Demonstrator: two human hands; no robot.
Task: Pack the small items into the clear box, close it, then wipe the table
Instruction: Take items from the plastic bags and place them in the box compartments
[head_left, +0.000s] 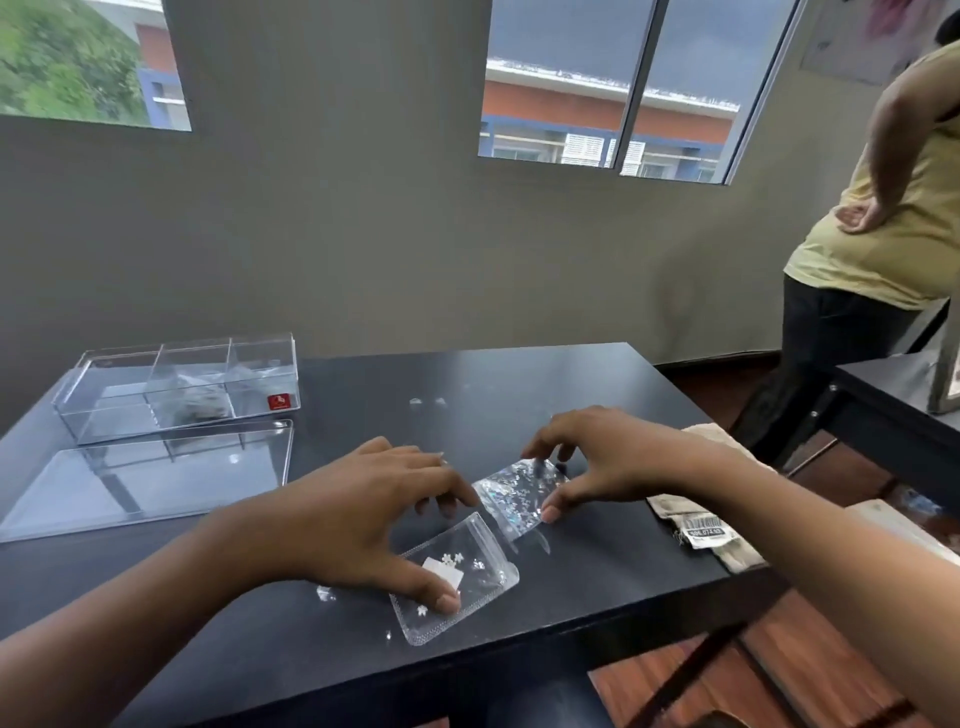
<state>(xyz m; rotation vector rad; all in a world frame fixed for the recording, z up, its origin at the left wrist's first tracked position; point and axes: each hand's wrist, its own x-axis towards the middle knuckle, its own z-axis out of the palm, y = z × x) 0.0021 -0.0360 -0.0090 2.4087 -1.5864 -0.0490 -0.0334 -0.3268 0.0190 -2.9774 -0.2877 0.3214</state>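
A person's two bare hands work over a dark worktop (597, 395), seen from a head-worn camera looking down.

Two small clear pouches lie near the front edge, just touching at one corner. The near pouch (470, 571) holds tiny white flowers and a white label; its long axis runs from the front edge back and to the right. The left hand (358, 512) lies over its left side, fingers spread, thumb tip pressed flat on the pouch; it is pinned, not pinched. The glitter pouch (519, 491) lies just behind, angled the same way. The right hand (587, 452) arches over it, fingers apart, thumb at its near right corner and fingertips at its far edge, so it looks about to be gripped, though whether it is lifted cannot be told.

The open box (176, 387), clear with three compartments, stands at the far left corner, well apart from both pouches and nearer the left hand. Something grey sits in its middle compartment. Its lid (145, 480) lies flat in front of it, between the hands and the box, low enough to pass over.

A cloth (698, 519) with a barcode tag lies at the right edge. A few loose sparkles dot the worktop. Another person (878, 234) stands at far right, clear of the work.
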